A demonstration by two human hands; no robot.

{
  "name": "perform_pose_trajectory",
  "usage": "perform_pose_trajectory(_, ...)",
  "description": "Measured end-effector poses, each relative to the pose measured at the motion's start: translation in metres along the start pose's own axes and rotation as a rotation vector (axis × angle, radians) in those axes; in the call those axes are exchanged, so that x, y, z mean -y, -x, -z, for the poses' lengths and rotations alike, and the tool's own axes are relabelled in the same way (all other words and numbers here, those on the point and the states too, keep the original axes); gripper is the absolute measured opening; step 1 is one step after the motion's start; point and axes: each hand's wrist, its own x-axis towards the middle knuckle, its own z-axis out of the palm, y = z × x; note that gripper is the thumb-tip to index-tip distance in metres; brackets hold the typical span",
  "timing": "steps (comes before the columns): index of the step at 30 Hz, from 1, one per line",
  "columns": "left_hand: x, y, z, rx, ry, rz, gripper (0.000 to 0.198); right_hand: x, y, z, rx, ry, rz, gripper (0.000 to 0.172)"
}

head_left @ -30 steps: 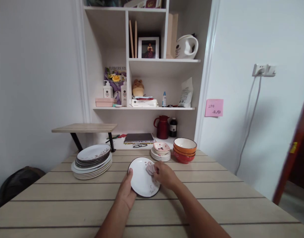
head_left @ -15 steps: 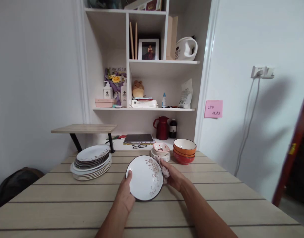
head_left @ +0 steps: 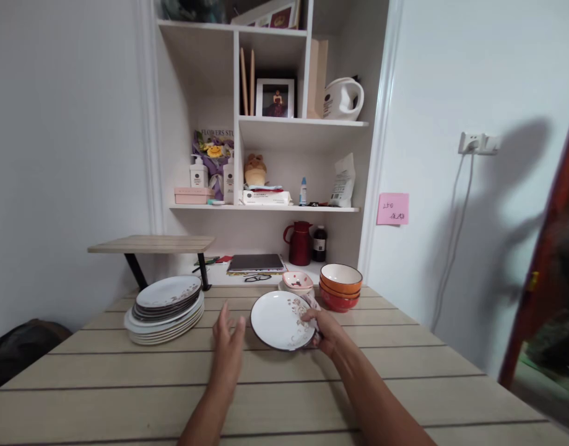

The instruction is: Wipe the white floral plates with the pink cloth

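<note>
A white plate (head_left: pixel 279 321) with a dark rim and brown flower pattern is held over the table by my right hand (head_left: pixel 328 331). The thumb lies on its face, while the other fingers are behind it with a crumpled pinkish cloth (head_left: pixel 312 302), partly hidden. My left hand (head_left: pixel 228 341) is off the plate, to its left, fingers apart and holding nothing. Further left stands a stack of plates (head_left: pixel 166 310), the upper ones dark-rimmed with a similar pattern.
Behind the plate stand small dishes (head_left: pixel 297 282); stacked orange and red bowls (head_left: pixel 340 288) are to their right. A small raised wooden shelf (head_left: pixel 152 243) overhangs the back left. Eyeglasses (head_left: pixel 257 278), a laptop (head_left: pixel 256 262) and a red jug (head_left: pixel 299 243) sit at the back.
My left hand has let go of the plate and moved left, opening. My right hand now grips the plate with its thumb on the face, and the plate tilts flatter. The view has shifted slightly.
</note>
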Motion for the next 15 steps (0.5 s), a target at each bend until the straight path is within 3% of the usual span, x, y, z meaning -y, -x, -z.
perform_pose_trajectory(1,0.002,0.001,-0.001,-0.024,-0.243,-0.177,0.059,0.001,-0.001,0.004,-0.035,-0.004,0.006,0.031)
perform_pose_trajectory(3,0.008,0.005,-0.006,0.038,-0.632,-0.473,0.066,0.004,-0.003,0.011,-0.092,-0.003,0.025,0.033)
perform_pose_trajectory(6,0.016,0.017,-0.018,0.089,-0.963,-0.688,0.081,0.006,-0.003,0.016,-0.138,0.016,0.053,0.039)
perform_pose_trajectory(10,0.014,0.029,-0.03,0.261,-1.084,-0.711,0.091,0.006,0.002,0.008,-0.092,0.065,0.043,0.046)
perform_pose_trajectory(13,0.006,0.03,-0.029,0.417,-0.909,-0.621,0.091,0.006,0.009,-0.004,0.0,0.108,0.028,0.048)
perform_pose_trajectory(15,0.002,0.028,-0.027,0.588,-0.744,-0.519,0.08,0.006,0.013,-0.01,0.066,0.132,0.023,0.047)
